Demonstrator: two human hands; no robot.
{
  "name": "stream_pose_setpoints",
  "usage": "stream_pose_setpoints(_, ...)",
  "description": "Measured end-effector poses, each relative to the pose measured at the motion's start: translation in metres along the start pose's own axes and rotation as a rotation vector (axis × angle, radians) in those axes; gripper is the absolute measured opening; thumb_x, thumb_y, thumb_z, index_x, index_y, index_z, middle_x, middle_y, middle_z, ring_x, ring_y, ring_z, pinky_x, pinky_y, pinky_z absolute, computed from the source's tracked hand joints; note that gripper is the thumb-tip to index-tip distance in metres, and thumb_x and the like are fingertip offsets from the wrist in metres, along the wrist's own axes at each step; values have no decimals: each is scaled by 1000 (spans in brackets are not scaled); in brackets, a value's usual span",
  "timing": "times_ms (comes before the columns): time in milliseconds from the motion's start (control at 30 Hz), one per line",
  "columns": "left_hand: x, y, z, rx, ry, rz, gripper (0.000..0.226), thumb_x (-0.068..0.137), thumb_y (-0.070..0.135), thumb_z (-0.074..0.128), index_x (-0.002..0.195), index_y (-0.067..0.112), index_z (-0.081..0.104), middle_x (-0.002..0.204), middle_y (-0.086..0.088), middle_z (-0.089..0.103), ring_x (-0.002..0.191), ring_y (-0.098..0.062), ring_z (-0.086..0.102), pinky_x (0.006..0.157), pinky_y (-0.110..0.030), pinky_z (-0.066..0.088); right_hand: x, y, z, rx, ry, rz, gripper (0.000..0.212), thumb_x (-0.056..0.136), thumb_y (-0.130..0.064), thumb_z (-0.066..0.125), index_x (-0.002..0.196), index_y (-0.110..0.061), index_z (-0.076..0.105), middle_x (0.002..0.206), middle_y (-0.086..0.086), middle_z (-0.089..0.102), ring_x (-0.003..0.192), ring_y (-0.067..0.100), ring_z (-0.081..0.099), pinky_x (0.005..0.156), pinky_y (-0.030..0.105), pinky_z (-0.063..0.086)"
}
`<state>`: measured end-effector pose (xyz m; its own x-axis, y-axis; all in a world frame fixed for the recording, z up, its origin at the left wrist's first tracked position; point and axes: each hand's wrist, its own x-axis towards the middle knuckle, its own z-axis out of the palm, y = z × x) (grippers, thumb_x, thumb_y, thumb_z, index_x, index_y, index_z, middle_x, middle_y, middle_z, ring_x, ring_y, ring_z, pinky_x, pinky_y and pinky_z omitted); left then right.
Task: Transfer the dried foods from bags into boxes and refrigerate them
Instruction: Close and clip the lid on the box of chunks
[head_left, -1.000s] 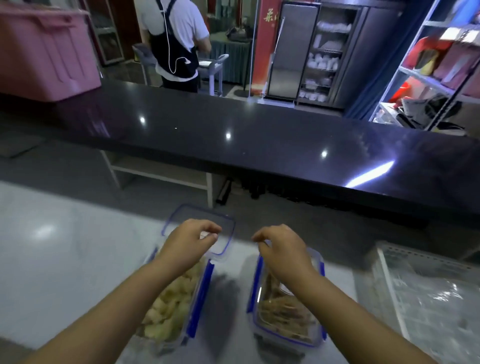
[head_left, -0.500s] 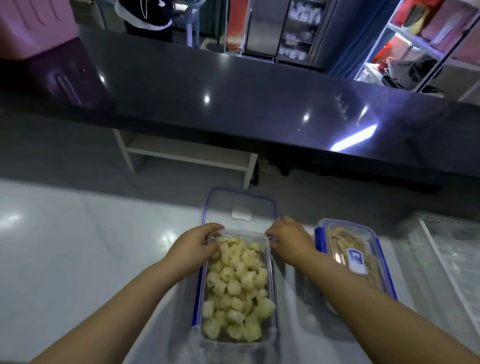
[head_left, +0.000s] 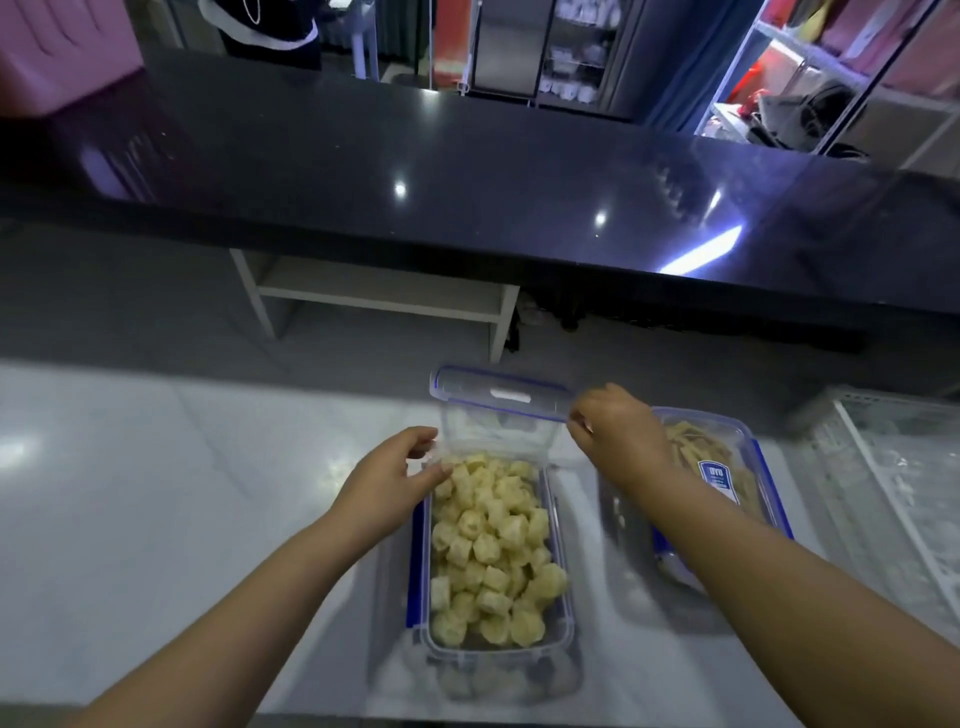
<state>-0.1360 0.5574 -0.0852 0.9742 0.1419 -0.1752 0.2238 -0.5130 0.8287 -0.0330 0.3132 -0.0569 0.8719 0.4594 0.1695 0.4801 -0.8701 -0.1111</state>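
Tucked behind the right hand (head_left: 618, 431): one corner of the clear blue-rimmed lid (head_left: 498, 400). Partly covered by that arm: clear lidded plastic box of tan strips (head_left: 696, 447), label print (head_left: 719, 480) too small to read. Cut by the right edge: white slatted plastic basket (head_left: 852, 431). Blurred: near end of the clear box of pale yellow chunks (head_left: 498, 670).

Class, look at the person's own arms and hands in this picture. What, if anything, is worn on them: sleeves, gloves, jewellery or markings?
Nothing worn shows. The left forearm and right forearm are bare to the frame's edge, with no sleeve in sight. The left hand and right hand have no gloves, and no watch, bracelet, ring or marking can be seen on the wrists or fingers.
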Motion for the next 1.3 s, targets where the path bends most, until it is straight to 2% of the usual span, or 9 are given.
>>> stream_pose_setpoints(233,-17,23,-4,-47,201,8,37,89,25,60,126,19,55,122,5,61,109,-9,53,92,-26,40,-29,-9,-46,436,103,189,5,87,-18,63,85,-19,68,80,-5,64,75,10,58,67,23,48)
stream_pose_setpoints(333,-21,39,-3,-53,256,22,38,89,24,60,127,17,56,119,4,63,102,-8,53,87,-25,39,-41,-18,-63,787,61,297,14,86,-13,65,78,-24,67,74,-6,66,71,10,63,66,21,53)
stream_pose_setpoints(467,-27,56,0,-122,297,-17,43,89,28,60,129,15,53,112,3,63,97,-12,56,85,-27,41,-54,-27,-79,1169,-37,410,16,88,-5,61,78,-14,69,70,1,68,67,14,64,65,24,55)
stream_pose_setpoints(633,-47,70,1,-321,310,0,16,88,24,60,98,13,64,90,-16,66,75,-18,59,73,-37,50,-73,-31,-76,1543,-211,522,17,92,-1,53,80,-5,64,63,4,69,57,15,63,57,23,56)
stream_pose_setpoints(800,-77,68,6,-343,269,-53,7,87,23,62,92,24,67,77,-2,71,67,-16,67,63,-29,54,-103,-39,-64,1325,-318,568,13,89,-8,60,102,-10,60,79,6,69,62,15,67,58,29,55)
stream_pose_setpoints(967,-94,52,17,-204,206,-121,12,85,23,63,76,24,72,67,-3,69,60,-18,62,61,-35,52,-130,-48,-49,1009,-290,556,15,89,-22,62,94,-7,62,82,7,66,66,14,63,55,24,54)
stream_pose_setpoints(1033,-99,47,21,-130,209,-134,11,84,23,63,78,23,73,63,-6,65,57,-18,57,63,-36,51,-137,-50,-41,953,-294,547,15,87,-24,65,90,-10,62,81,6,68,67,15,65,57,25,56)
stream_pose_setpoints(1167,-108,41,28,-9,228,-149,8,84,23,63,87,23,70,62,4,61,59,-11,58,54,-24,41,-147,-54,-27,892,-273,558,13,86,-24,67,84,-13,61,77,3,68,65,13,67,55,23,56)
stream_pose_setpoints(1300,-107,35,30,50,253,-157,14,85,26,62,92,20,72,65,1,62,61,-14,59,54,-26,42,-144,-57,-21,878,-257,565,12,86,-25,67,85,-14,62,78,2,68,70,15,68,54,22,55)
